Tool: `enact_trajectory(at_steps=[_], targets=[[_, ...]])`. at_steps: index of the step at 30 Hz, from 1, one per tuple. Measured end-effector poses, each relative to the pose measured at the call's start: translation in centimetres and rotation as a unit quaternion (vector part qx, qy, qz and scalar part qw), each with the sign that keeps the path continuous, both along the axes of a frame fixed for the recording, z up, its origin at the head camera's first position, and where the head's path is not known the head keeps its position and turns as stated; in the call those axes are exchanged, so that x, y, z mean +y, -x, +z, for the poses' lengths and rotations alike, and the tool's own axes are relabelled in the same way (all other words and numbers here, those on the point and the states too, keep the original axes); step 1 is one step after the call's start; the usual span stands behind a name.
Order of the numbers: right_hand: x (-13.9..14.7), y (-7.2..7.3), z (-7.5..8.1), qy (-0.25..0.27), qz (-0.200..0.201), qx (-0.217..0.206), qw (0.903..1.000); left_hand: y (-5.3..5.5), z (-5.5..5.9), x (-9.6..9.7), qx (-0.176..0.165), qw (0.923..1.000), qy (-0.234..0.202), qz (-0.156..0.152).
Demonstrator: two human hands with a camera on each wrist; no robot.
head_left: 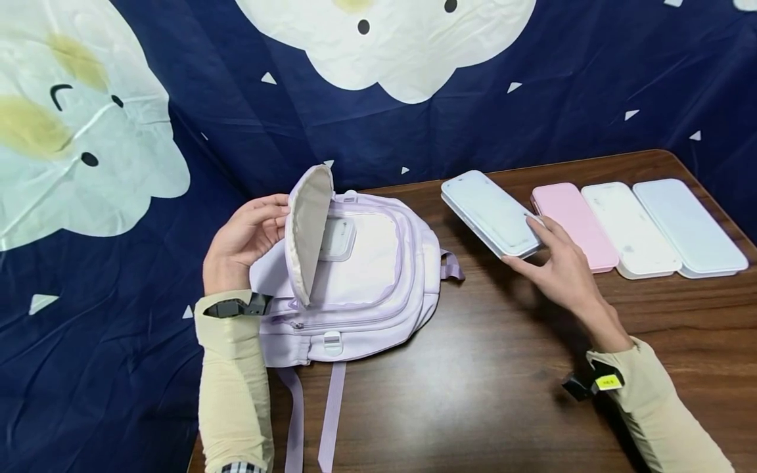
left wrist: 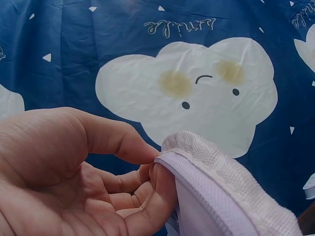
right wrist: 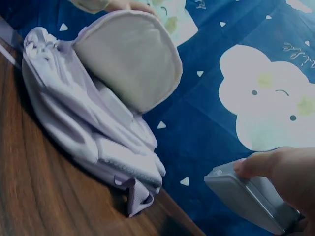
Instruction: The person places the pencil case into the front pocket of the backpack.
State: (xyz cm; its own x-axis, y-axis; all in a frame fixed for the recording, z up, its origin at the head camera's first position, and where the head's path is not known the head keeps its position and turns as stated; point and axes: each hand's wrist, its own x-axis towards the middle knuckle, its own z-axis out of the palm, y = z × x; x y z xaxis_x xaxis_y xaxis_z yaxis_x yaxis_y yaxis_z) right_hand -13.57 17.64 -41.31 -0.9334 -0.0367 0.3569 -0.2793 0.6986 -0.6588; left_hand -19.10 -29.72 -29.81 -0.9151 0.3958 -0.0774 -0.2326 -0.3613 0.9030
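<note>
A pale lilac backpack [head_left: 367, 263] lies on the table with its top flap [head_left: 309, 230] raised. My left hand [head_left: 245, 236] pinches the edge of that flap between thumb and fingers; the left wrist view shows the zipper edge [left wrist: 197, 189] in the grip. To the right of the bag, my right hand [head_left: 558, 266] holds a flat pale-blue pencil case [head_left: 491, 213] by its near end, tilted above the table. In the right wrist view the case [right wrist: 246, 196] is seen from its side, with the thumb on top.
Right of the held case lie a pink case [head_left: 573, 226], a white case [head_left: 629, 230] and a light-blue case [head_left: 688, 226], side by side on the brown wooden table [head_left: 461, 394]. Bag straps [head_left: 332, 414] trail toward the near edge. A navy cloud-print cloth [head_left: 236, 98] hangs behind.
</note>
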Motion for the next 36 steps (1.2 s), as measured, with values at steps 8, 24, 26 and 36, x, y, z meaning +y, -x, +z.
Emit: enact_trajectory(at_steps=[8, 24, 26, 36], targets=[[-1.6, 0.0, 1.2, 0.029, 0.046, 0.015, 0.9984, 0.1, 0.2, 0.3, 0.0, 0.9999, 0.003, -0.01], [-5.2, -0.8, 2.4, 0.01, 0.151, -0.008, 0.9884, 0.0, 0.2, 0.3, -0.003, 1.0, 0.003, -0.006], [-5.5, -1.0, 2.3, 0.006, 0.162, -0.011, 0.9866, -0.1, 0.2, 0.3, -0.003, 1.0, 0.001, -0.008], [-7.3, -1.6, 1.8, 0.019, 0.252, -0.046, 0.9666, 0.0, 0.1, 0.3, -0.002, 0.9999, -0.004, -0.01]])
